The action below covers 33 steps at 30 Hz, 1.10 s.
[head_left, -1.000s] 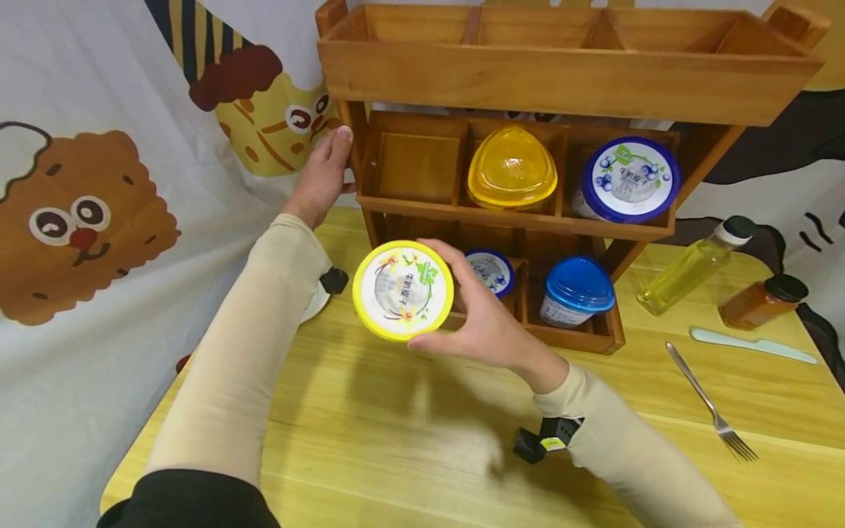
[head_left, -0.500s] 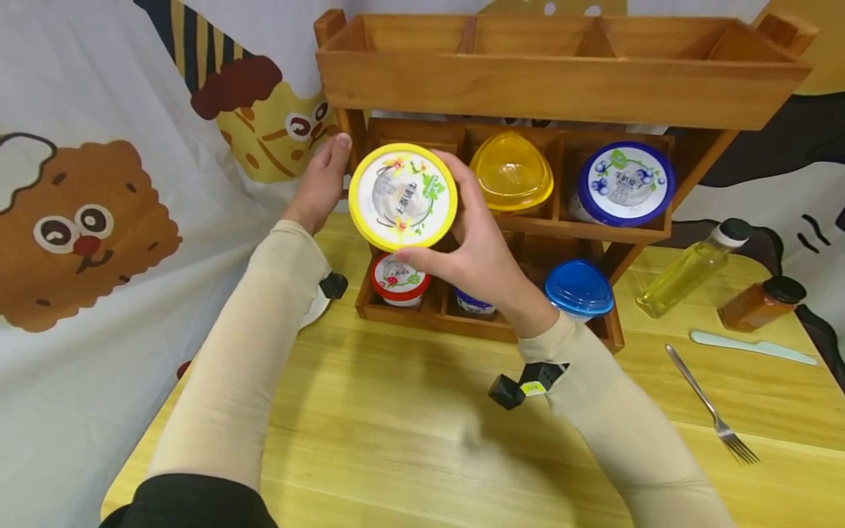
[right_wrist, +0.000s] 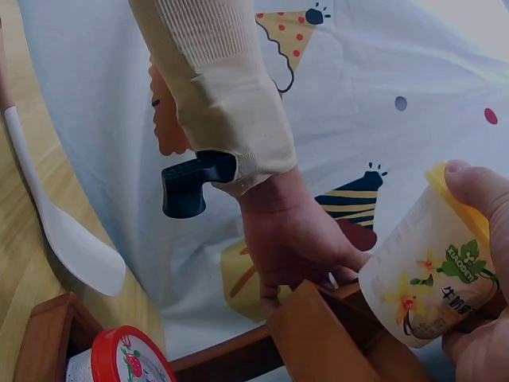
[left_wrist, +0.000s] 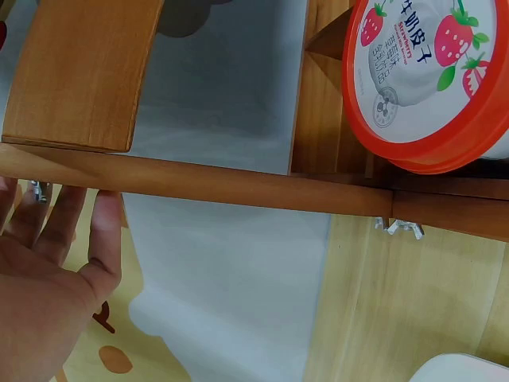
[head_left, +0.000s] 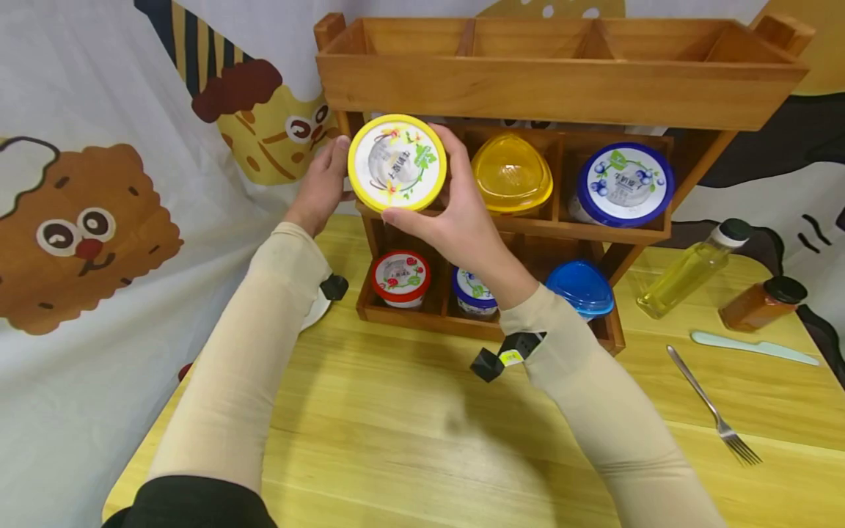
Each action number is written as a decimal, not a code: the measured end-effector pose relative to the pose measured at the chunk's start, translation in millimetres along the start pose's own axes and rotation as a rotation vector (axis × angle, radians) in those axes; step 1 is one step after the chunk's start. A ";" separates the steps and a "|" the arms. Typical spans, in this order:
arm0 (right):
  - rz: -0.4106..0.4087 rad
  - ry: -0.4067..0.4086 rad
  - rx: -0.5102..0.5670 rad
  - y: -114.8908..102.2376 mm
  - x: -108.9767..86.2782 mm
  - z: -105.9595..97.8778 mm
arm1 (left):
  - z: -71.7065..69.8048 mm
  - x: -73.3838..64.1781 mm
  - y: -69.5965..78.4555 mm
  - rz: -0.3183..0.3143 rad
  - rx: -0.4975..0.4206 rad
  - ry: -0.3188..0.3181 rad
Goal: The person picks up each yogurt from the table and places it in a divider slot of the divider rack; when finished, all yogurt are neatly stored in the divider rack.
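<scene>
In the head view, my right hand (head_left: pixel 462 213) grips a white cup with a yellow lid (head_left: pixel 396 163), fingers on its far side and thumb at the near rim. It is held at the left compartment of the wooden rack's (head_left: pixel 561 92) middle tier, hiding most of that compartment. The right wrist view shows the cup's (right_wrist: pixel 429 278) flower-printed side, tilted. My left hand (head_left: pixel 317 180) holds the rack's left side. Seen from the left wrist, its fingers (left_wrist: pixel 103 239) reach behind a wooden rail (left_wrist: pixel 238 185). A red-lidded strawberry cup (head_left: pixel 400 279) sits in the bottom tier's left compartment.
Also on the rack are a yellow tub (head_left: pixel 511 172), blue-lidded cups (head_left: pixel 626 183) and a blue-lidded tub (head_left: pixel 579 286). At right lie an oil bottle (head_left: pixel 693 268), jar (head_left: pixel 762 303), pale knife (head_left: pixel 755 347) and fork (head_left: pixel 713 407). A white spatula (right_wrist: pixel 79 247) lies at left.
My right hand has carried the yellow-lidded cup up and away from me, from before the bottom tier to the middle tier. The red-lidded cup has come into view. My left hand stays put.
</scene>
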State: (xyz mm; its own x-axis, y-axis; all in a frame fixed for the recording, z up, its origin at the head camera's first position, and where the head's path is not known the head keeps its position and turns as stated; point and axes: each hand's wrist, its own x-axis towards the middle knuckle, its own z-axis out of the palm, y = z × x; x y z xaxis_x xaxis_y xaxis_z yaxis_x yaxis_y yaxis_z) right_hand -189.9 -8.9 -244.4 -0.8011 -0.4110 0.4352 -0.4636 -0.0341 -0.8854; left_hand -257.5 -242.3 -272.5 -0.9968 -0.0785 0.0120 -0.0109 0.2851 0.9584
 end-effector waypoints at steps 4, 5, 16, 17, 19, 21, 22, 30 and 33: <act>-0.003 0.014 -0.044 10.1 8.2 2.3 | -0.3 -0.2 0.6 0.002 -0.008 0.006; -0.005 0.016 -0.063 11.1 9.8 3.0 | -0.1 -0.2 0.6 0.002 -0.009 0.009; 0.019 0.052 -0.182 22.9 22.0 7.8 | -0.6 -1.1 0.0 0.005 -0.021 0.001; 0.017 0.055 -0.191 24.6 22.8 8.4 | -0.3 -1.3 -0.2 0.005 -0.019 0.002; 0.021 0.064 -0.216 28.1 24.2 9.4 | 0.4 -1.5 -0.5 0.003 -0.013 0.003; 0.024 0.072 -0.240 31.6 25.3 10.0 | 0.7 -1.5 -1.2 0.003 -0.008 0.004; 0.027 0.076 -0.253 33.3 26.0 10.2 | 1.0 -1.5 -1.4 0.003 -0.011 0.006; 0.040 0.091 -0.329 38.2 30.8 10.9 | 0.8 -2.1 -1.0 0.009 -0.020 0.007; 0.051 0.082 -0.373 37.5 32.7 11.6 | 1.0 -2.0 -1.5 0.008 -0.020 0.004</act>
State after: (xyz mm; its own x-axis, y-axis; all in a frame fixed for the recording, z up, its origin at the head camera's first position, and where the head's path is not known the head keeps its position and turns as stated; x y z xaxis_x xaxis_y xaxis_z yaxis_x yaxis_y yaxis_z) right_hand -229.1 -34.2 -265.3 -0.8473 -0.3290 0.4170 -0.5161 0.3245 -0.7927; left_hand -255.5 -241.7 -274.3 -0.9966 -0.0799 0.0211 -0.0010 0.2662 0.9639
